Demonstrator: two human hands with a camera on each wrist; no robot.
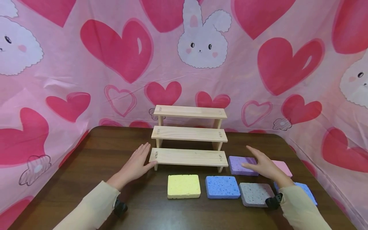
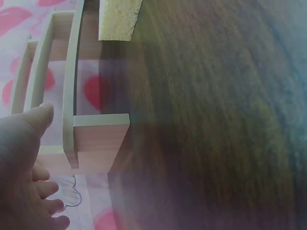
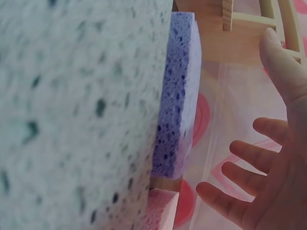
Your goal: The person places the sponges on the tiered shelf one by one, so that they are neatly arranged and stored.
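A three-tier wooden step shelf point(image 1: 188, 157) stands at the back middle of the table with bare boards. My left hand point(image 1: 135, 166), fingers straight, is beside the shelf's left end, its thumb near the lowest board. Over the sponges on the right hovers my right hand point(image 1: 265, 166), fingers spread and holding nothing. It partly covers the purple sponge point(image 1: 241, 166) and the pink sponge point(image 1: 283, 168). In front of the shelf lie a yellow sponge point(image 1: 184, 186) and a blue sponge point(image 1: 222, 187). A grey sponge point(image 3: 81, 115) fills much of the right wrist view.
A second blue sponge point(image 1: 306, 191) lies at the right, partly behind my right forearm. The dark wooden table point(image 1: 72, 179) ends at a pink cloth point(image 1: 169, 73) with hearts and rabbits, which hangs behind and along both sides.
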